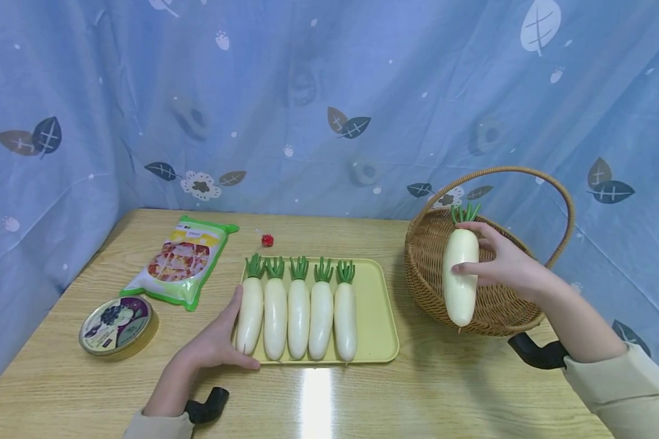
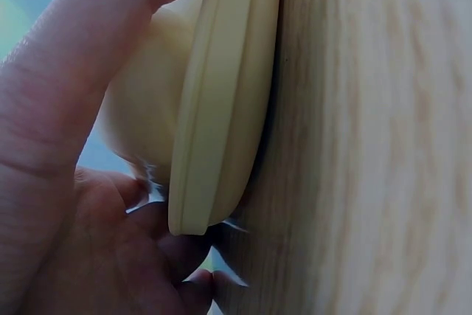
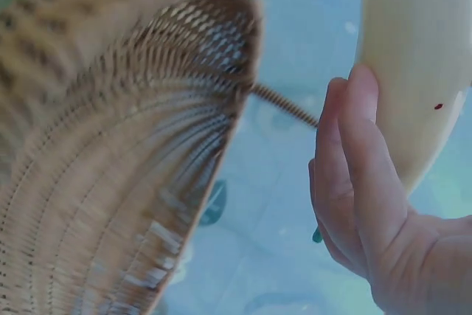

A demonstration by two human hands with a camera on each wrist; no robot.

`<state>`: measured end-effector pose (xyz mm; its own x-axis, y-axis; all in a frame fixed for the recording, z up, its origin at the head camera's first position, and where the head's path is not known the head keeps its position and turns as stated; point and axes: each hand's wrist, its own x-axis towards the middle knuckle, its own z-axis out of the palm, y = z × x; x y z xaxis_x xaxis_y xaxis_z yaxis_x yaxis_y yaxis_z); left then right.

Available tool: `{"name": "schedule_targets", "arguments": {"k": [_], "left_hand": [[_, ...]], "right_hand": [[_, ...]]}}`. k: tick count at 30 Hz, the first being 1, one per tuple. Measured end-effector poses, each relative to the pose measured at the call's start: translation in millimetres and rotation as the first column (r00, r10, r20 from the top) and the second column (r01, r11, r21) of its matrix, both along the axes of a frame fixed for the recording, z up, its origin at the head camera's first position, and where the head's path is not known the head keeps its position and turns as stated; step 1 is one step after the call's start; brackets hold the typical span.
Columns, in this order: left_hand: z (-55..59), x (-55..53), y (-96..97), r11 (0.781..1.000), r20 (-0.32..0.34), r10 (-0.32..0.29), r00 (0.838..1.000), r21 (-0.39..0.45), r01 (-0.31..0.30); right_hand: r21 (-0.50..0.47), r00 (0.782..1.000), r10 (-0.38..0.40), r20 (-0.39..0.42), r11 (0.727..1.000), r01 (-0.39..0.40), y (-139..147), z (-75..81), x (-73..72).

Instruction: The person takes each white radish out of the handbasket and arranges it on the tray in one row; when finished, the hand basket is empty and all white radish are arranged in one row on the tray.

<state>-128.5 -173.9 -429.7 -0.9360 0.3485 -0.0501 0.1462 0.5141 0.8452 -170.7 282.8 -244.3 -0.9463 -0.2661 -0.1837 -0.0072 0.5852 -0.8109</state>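
My right hand [image 1: 504,261] grips a white radish [image 1: 461,299] with short green stalks, thumb and fingers around its sides. The radish is held upright in front of the wicker basket [image 1: 424,268], which leans back with its opening toward me. In the right wrist view the fingers [image 3: 361,160] lie against the radish's smooth side, with the basket [image 3: 96,204] to the left. My left hand [image 1: 214,341] holds the near left corner of a yellow tray [image 1: 376,311], thumb along the front rim. Several radishes [image 1: 299,320] lie side by side on that tray, stalks pointing away.
Left of the tray lies a green-edged food packet [image 1: 181,262], with a round tin [image 1: 115,326] nearer me. A small red object [image 1: 267,240] is behind the tray. The basket's tall handle [image 1: 505,169] arches up before the blue curtain [image 1: 285,110] at the back.
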Motion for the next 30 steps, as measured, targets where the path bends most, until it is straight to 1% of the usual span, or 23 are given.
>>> {"name": "schedule_targets", "arguments": {"k": [4, 8, 16, 20, 26, 30], "left_hand": [[-0.4, -0.1, -0.3, 1.0, -0.001, -0.001, 1.0, -0.001, 0.001], [-0.1, -0.3, -0.2, 1.0, 0.005, 0.001, 1.0, -0.002, -0.001], [0.0, 0.0, -0.4, 1.0, 0.002, -0.001, 1.0, -0.003, 0.001], [0.1, 0.1, -0.7, 1.0, -0.004, -0.008, 1.0, 0.0, 0.008], [-0.6, -0.6, -0.5, 1.0, 0.0, -0.007, 1.0, 0.0, 0.007], [-1.0, -0.8, -0.2, 1.0, 0.003, -0.003, 1.0, 0.002, 0.003]], "right_hand": [[-0.049, 0.999, 0.013, -0.029, 0.999, -0.015, -7, 1.0, 11.4], [-0.106, 0.997, 0.047, -0.054, 0.993, -0.052, -16, -0.8, 21.8], [-0.132, 0.988, 0.109, -0.109, 0.984, -0.123, -37, -12.5, 34.1], [-0.139, 0.985, 0.12, -0.123, 0.981, -0.137, -47, -25.2, 35.2], [-0.172, 0.984, 0.144, -0.108, 0.972, -0.161, -62, -51.0, 30.1], [-0.156, 0.981, 0.157, -0.114, 0.972, -0.174, -71, -68.3, 26.5]]}}
